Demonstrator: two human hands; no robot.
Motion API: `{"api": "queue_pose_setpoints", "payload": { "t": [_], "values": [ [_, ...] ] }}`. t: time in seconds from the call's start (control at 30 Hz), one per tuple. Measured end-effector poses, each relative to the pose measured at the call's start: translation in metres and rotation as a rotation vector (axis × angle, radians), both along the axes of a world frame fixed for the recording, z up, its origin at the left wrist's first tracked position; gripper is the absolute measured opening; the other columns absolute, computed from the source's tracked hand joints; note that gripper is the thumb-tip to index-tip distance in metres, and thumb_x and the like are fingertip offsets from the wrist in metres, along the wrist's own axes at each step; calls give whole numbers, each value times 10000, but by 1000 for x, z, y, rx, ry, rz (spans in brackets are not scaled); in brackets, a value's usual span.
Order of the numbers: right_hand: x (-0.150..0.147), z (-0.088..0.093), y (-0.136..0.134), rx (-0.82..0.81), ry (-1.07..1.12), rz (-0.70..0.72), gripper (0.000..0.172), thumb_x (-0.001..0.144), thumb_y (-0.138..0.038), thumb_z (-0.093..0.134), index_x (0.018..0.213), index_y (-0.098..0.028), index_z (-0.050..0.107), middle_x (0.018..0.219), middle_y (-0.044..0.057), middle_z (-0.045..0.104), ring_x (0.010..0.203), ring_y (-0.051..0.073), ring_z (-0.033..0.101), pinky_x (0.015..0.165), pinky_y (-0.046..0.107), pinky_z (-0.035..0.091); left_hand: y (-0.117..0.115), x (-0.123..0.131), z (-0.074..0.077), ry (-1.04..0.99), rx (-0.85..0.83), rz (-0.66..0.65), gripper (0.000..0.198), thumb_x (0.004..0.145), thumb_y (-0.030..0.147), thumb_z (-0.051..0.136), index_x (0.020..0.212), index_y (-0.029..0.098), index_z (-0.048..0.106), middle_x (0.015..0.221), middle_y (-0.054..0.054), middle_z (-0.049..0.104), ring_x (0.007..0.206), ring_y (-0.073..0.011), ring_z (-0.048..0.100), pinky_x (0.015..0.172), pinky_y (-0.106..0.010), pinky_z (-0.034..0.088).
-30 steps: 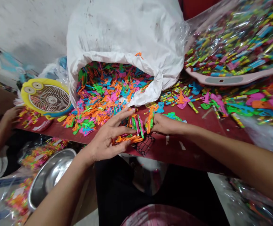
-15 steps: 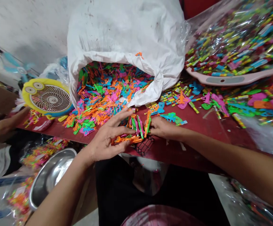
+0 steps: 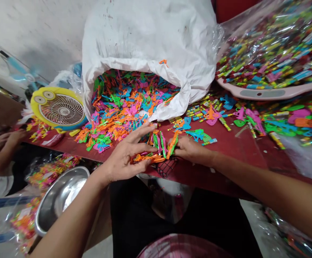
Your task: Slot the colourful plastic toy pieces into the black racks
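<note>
My left hand point(image 3: 125, 157) rests at the front edge of a dark red table point(image 3: 225, 154), thumb and fingers pinched on a small bundle of orange plastic toy pieces point(image 3: 147, 158). Just to its right, my right hand point(image 3: 189, 149) is closed on an orange and green plastic piece point(image 3: 172, 143) standing upright beside several pink and green ones. Behind both hands a big white sack point(image 3: 147, 39) lies open, spilling a heap of small orange, pink, blue and green plastic toys point(image 3: 120, 107) onto the table.
A yellow table fan point(image 3: 59, 108) stands at the left. Another person's hand point(image 3: 4, 139) works at the far left edge. A pink tub point(image 3: 274, 92) under clear plastic holds coloured sticks at the right. A steel bowl point(image 3: 59, 197) sits below left; loose toys point(image 3: 252, 116) cover the right.
My right hand has slid a little left and nearer, bringing its orange and green piece against the upright ones. My left hand keeps its pinch on the orange bundle.
</note>
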State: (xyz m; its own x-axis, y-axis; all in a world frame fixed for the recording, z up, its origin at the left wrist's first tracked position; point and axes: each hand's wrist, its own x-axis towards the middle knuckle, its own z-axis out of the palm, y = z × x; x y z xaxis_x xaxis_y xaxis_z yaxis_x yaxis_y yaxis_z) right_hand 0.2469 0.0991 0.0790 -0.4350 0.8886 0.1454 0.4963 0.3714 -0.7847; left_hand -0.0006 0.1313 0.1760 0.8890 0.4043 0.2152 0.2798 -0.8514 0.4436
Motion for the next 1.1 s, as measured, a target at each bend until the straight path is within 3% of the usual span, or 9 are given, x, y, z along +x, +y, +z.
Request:
{"api": "queue_pose_setpoints", "payload": {
  "t": [0.27,0.57,0.83,0.97,1.1],
  "values": [
    [-4,12,1,76,-272,-13,136,828,-120,542,777,-144,665,783,45,664,677,140,524,655,245,348,1,-2,-2,-1,-3,-15,284,882,268,617,1150,244,709,1610,-54,311,1482,-328,291,1201,-535,305],
    [-12,24,-1,35,-474,-46,177,866,-152,533,859,-119,707,834,97,707,698,161,570,634,257,336,2,-3,-2,6,-8,-10,283,880,279,615,1148,259,704,1613,-41,303,1476,-318,304,1204,-542,296],
    [-17,24,0,32,-463,-35,224,886,-158,523,988,-139,721,955,115,741,814,201,647,671,252,386,0,-4,-2,-26,-53,-17,268,883,280,614,1143,240,670,1599,-65,324,1490,-314,276,1214,-533,271],
    [-17,20,-6,39,-325,-27,230,911,-202,504,994,-181,718,987,90,746,840,197,660,708,247,424,-6,-6,4,-54,-91,44,492,850,354,679,1304,250,521,1587,-93,346,1478,-316,304,1200,-520,298],
    [-20,21,-11,64,-293,-52,243,923,-257,503,1022,-202,718,981,73,748,828,190,660,714,250,437,-11,3,18,12,-8,161,716,883,432,642,1502,293,310,1566,-95,387,1455,-307,347,1226,-575,170]
  ]
}}
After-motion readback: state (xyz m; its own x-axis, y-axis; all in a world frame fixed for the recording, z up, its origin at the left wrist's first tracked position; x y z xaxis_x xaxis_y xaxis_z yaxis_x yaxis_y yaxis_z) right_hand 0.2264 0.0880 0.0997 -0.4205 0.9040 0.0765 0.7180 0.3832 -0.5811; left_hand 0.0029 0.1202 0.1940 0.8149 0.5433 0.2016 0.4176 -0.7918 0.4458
